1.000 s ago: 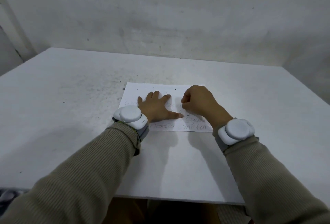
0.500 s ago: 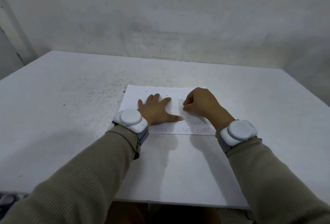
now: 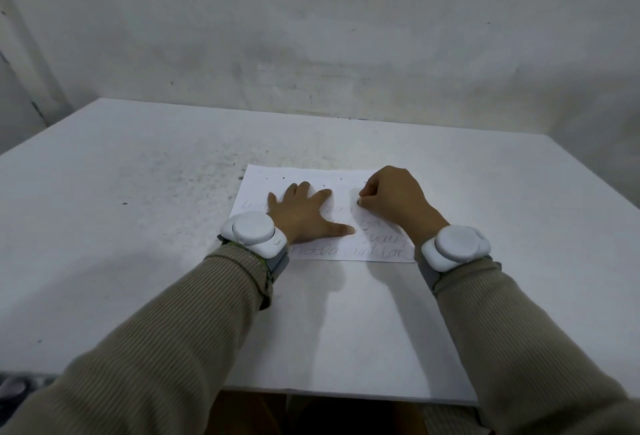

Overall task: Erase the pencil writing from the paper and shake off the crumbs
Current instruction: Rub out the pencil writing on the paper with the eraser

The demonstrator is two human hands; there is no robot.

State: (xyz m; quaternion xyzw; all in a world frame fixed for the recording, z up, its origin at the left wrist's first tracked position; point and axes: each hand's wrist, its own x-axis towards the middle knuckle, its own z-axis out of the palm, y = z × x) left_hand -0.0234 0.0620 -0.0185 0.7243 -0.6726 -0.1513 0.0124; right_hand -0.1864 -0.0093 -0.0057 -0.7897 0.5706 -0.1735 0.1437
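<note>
1. Here, in the head view, the paper point(image 3: 311, 174) lies flat on the white table point(image 3: 138, 199), in the middle of it, a little toward the person.
2. The left hand point(image 3: 304, 213) rests on the paper's left half, fingers straight and spread.
3. The right hand point(image 3: 394, 199) is on the right half, apart from the left; its curled fingers pinch a small dark piece point(image 3: 359, 202) against the sheet. What this piece is I cannot tell.
4. Pencil writing point(image 3: 349, 253) shows along the near edge.
5. A few dark crumbs point(image 3: 341, 178) lie near the far edge.
6. Each wrist carries a white round device point(image 3: 254, 232).
</note>
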